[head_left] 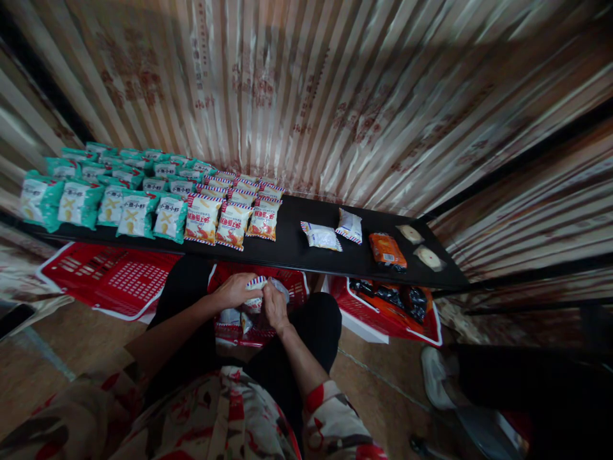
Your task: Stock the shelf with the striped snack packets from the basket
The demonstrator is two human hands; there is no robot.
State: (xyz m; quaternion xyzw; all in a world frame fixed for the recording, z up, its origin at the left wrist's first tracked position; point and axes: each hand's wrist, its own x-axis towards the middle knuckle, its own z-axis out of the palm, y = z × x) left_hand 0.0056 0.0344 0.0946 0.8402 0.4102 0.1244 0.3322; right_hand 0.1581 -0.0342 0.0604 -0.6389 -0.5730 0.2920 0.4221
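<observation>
Left hand [235,291] and right hand [276,308] clamp a bag [254,305] beside the tabletop's [290,223] six-o'clock edge; bare room toward one o'clock.

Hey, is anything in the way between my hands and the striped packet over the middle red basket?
Nothing visible: your left hand holds the packet, and your right hand is close against it.

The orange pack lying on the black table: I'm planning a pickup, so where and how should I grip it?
Probably around the middle of the orange pack, pinching its left and right sides, coming down from above the near edge of the black table: it lies flat near that edge, with gaps on both sides.
</observation>
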